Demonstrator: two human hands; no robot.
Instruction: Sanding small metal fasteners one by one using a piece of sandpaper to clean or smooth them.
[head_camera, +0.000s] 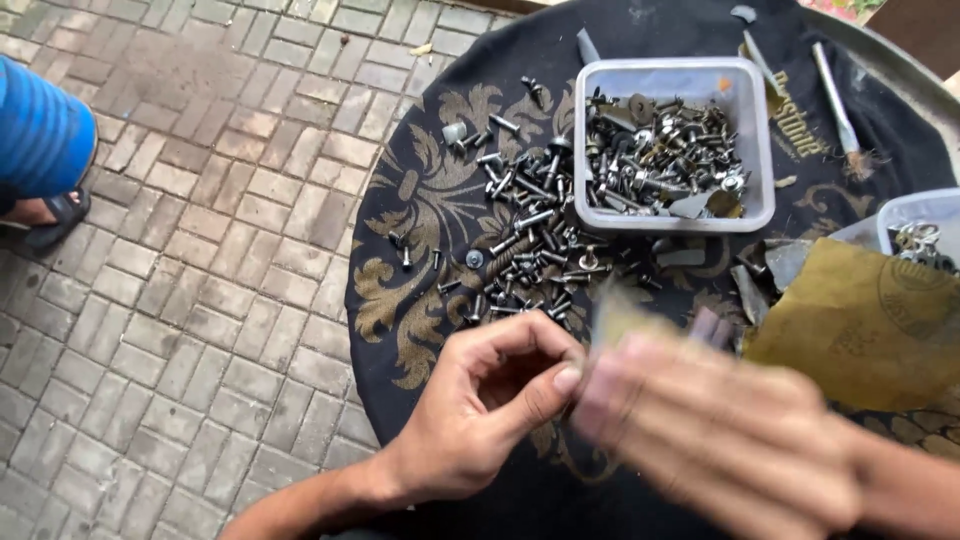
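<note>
i am holding my left hand (480, 400) low over the near edge of the black patterned cloth (420, 200), thumb and forefinger curling toward each other as if pinching something small, though i cannot make out what sits between them. my right hand (720, 420) is blurring just beside it, fingers bunched around what looks like a scrap of yellowish sandpaper (625, 315); how tightly it is closing i cannot tell. the loose pile of dark screws and bolts (530, 240) is lying just beyond my fingertips, with the white plastic tub (755, 140) of mixed hardware behind it and a bigger brown sheet (860, 330) off to the right. the way i am working over the cloth's edge, anything slipping from my pinch is likely dropping onto the brick paving (180, 250) and rolling into a gap.
</note>
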